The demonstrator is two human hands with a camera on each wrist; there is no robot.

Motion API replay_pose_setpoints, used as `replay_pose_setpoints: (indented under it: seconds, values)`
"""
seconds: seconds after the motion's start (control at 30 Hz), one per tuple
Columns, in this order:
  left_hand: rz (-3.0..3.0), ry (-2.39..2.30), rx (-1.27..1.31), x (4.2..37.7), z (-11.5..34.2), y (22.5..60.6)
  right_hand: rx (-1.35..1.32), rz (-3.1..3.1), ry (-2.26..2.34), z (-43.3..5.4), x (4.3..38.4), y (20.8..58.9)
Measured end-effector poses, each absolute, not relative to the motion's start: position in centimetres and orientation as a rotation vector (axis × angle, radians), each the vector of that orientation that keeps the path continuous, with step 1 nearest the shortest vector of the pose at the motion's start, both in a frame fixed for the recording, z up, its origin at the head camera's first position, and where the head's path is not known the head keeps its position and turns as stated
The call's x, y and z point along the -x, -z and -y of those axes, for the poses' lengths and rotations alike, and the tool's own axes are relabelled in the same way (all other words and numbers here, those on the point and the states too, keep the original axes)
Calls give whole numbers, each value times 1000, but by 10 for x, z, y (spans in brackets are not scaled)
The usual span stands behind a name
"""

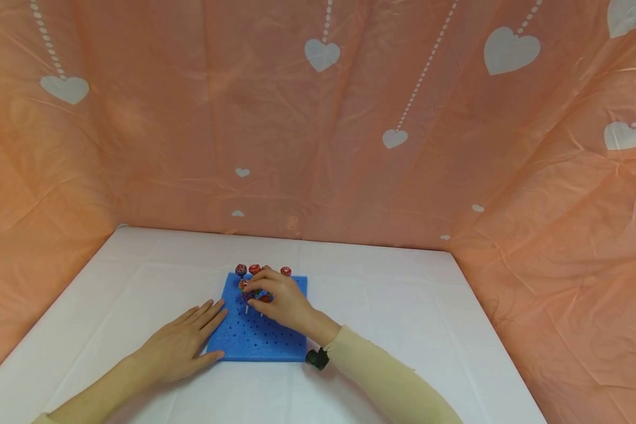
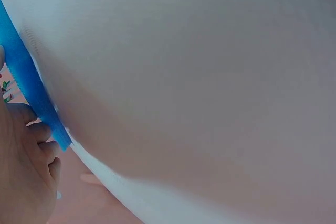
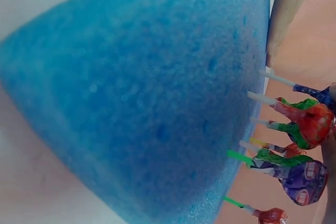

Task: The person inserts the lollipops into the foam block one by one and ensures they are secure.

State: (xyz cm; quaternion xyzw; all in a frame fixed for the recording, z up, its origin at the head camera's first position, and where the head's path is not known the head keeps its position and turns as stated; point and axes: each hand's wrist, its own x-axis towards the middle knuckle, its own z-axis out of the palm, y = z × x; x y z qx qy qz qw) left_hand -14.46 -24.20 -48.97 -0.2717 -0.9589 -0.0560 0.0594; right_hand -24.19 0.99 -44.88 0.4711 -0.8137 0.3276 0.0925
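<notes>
A blue foam board (image 1: 259, 347) dotted with small holes lies on the white table. Lollipops in shiny wrappers stand in it, including a dark one (image 1: 241, 270) and a red one (image 1: 286, 271) along the far edge. My right hand (image 1: 286, 303) reaches over the board, thumb and fingers pinching a blue-wrapped lollipop (image 3: 310, 93) by its head, white stick pointing down. Red-and-green (image 3: 315, 121) and purple (image 3: 304, 182) lollipops stand close beside it. My left hand (image 1: 182, 344) lies flat with fingers spread, fingertips on the board's left edge.
The white table (image 1: 403, 330) stretches around the board on all sides. An orange curtain (image 1: 275, 118) with white hearts hangs behind the table and at both sides. A dark green device (image 1: 317, 358) sits at my right wrist, near the board's front right corner.
</notes>
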Motion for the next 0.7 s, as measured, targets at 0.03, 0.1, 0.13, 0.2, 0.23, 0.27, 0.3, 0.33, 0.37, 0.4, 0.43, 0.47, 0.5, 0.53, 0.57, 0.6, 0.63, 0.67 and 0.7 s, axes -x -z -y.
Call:
replay_pose_setpoints:
  seconds: [0.03,0.1,0.13,0.2,0.23,0.27,0.3,0.33,0.37,0.4,0.43,0.47,0.5,0.53,0.57,0.6,0.63,0.67,0.7]
  values:
    - [2903,170,818,145,242,490,-1399,2423,-969,-10,242,449]
    - [2903,179,805,144,242,490,-1402,2437,-958,-9,242,449]
    - [2900,179,806,144,242,490,-1404,2444,-945,-9,241,449]
    - [2892,174,809,145,242,490,-1415,2454,-924,-9,242,449]
    - [2896,179,803,145,242,490,-1421,2456,-905,-9,242,449]
    - [2895,179,803,145,242,490,-1429,2452,-887,-9,242,449]
    - [2896,181,802,145,242,491,-1438,2445,-865,-9,242,449]
    - [2895,177,804,145,242,491,-1449,2434,-844,-9,242,450]
    - [2899,181,802,145,241,491,-1459,2421,-811,-9,242,451]
    - [2894,184,806,145,241,491,-1469,2403,-777,-9,243,452]
    - [2896,188,804,145,241,491,-1481,2384,-750,-9,243,453]
    - [2894,187,809,146,240,492,-1491,2364,-722,-10,244,454]
    - [2890,189,813,146,240,492,-1497,2344,-699,-10,244,454]
    - [2884,184,819,146,240,492,-1504,2327,-686,-10,244,455]
    - [2882,185,821,146,240,492,-1509,2314,-676,-10,244,455]
    - [2873,180,828,146,240,493,-1512,2306,-680,-11,244,456]
    - [2879,182,824,146,239,493,-1511,2304,-674,-11,244,456]
    - [2872,177,830,146,239,494,-1507,2307,-670,-12,244,456]
    - [2868,179,831,147,238,495,-1503,2312,-670,-13,244,455]
